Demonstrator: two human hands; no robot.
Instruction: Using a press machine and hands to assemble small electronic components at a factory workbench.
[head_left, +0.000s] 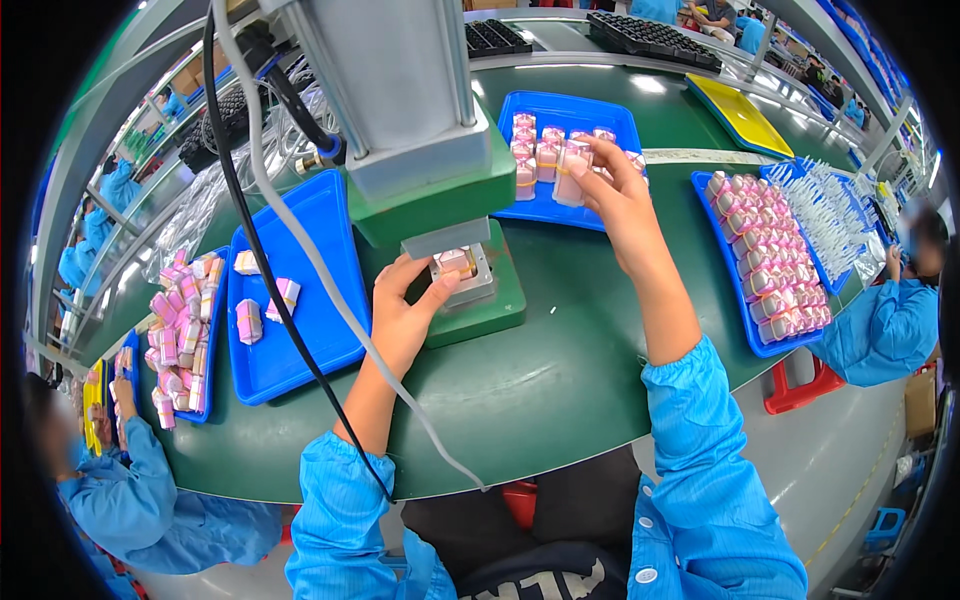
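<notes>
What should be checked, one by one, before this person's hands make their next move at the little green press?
1. Pink piece seated in the metal fixture under the press head: cannot tell, partly hidden.
2. Left hand out from under the press head: not ok, its fingers touch the fixture.
3. Right hand has a firm hold on its pink piece: ok, pinched between fingertips.
4. Room left in the far blue tray: ok, bare bottom shows.
5. Pieces waiting in the near blue tray: ok, three lie there.
</notes>
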